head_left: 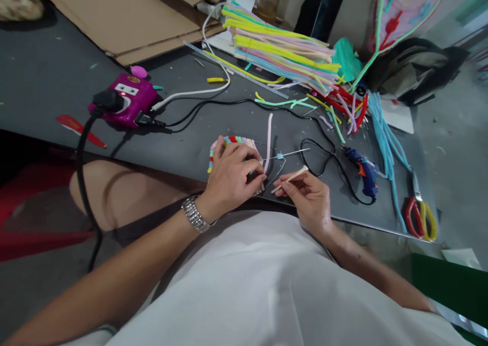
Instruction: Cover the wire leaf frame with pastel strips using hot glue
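Note:
My left hand (235, 174) lies over a multicoloured piece made of pipe cleaners (212, 159), gripping it near the table's front edge. Its palm and fingers hide most of the piece. A pink pipe cleaner (269, 137) stands out upward beside my left fingers. Thin metal wires with a light-blue bit (280, 156) stick out to the right of the piece. Between thumb and fingers, my right hand (310, 197) pinches a short cream pipe cleaner (293, 177), tilted up to the right, apart from the piece.
A blue glue gun (362, 170) and red-and-yellow scissors (421, 216) lie to the right, near light-blue pipe cleaners (383, 132). Bundled pipe cleaners (282, 51) are at the back. A purple power socket (131, 99) stands left, its black cord (247, 101) crossing the table. Cardboard (125, 15) lies behind.

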The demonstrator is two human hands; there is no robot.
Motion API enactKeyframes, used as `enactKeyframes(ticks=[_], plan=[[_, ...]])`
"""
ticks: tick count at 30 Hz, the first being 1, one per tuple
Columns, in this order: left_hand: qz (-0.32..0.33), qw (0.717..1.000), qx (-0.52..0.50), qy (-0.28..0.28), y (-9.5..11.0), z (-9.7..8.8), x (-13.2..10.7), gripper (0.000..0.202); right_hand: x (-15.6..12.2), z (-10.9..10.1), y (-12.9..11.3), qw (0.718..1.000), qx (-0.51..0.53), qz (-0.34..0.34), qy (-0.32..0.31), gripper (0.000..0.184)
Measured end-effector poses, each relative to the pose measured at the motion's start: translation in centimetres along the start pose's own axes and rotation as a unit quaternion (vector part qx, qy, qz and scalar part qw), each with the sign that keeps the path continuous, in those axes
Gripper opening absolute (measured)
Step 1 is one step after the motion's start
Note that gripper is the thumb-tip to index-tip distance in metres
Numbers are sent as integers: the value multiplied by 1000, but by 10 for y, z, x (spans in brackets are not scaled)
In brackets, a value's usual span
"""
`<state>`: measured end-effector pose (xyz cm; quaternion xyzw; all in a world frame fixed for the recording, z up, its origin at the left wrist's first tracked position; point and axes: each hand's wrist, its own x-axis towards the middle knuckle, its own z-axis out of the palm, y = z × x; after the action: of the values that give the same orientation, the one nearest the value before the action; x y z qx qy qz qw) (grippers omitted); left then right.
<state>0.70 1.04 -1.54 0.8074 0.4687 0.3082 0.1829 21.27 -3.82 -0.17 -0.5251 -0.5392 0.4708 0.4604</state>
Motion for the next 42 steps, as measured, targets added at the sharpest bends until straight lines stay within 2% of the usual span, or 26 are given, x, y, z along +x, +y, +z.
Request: enactKeyframes(ticks=[5, 10, 18, 33, 42], plan=[[-3, 1000, 4, -3, 1, -1, 0, 14, 0, 4, 12, 999, -1, -52, 16, 6], [-7, 1000, 5, -5, 2, -1, 0, 15, -2, 8, 15, 999, -11, -3, 32, 8], [15, 999, 32, -27, 2, -4, 3, 15, -5, 8, 12, 998, -54, -6, 39, 9], [23, 999, 20, -21, -1, -4, 3, 16, -6, 10, 11, 994, -58, -57, 70, 3], [26, 999, 21, -25, -2, -4, 3, 16, 0, 11, 6, 993, -103, -50, 26, 8]])
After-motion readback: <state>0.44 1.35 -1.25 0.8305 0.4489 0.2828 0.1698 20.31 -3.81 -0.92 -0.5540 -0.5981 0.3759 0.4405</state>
